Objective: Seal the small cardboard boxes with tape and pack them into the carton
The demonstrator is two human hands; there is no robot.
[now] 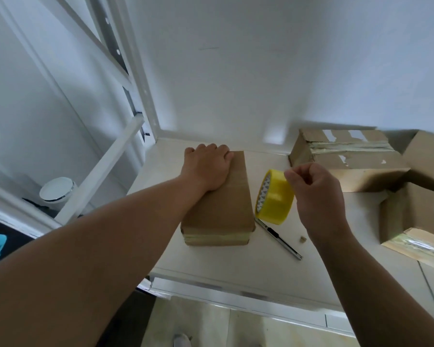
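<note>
The open carton (396,216) is cut off by the right edge of the head view, so only one corner and part of its inside show. A taped piece lies in that corner, too cropped to identify. The left hand's (206,169) fingertips are hidden, since its fingers bend down over the far edge of the small box (218,209). Whether the right hand (316,196) pinches a loose end of tape or the roll's own rim is hard to make out.

The small box lies flat on the white desk (236,261), near its left end, with a band of tape across its near face. The left palm rests on the box's far half and grips it there. Just right of the box the yellow tape roll (273,196) stands on edge. The right hand is beside it, fingers curled in, with thumb and forefinger closed at the roll's upper right rim. A utility knife (281,239) lies on the desk below the roll, with a small cardboard scrap (303,239) near it. Another taped box (346,159) sits behind the carton, against the wall.
</note>
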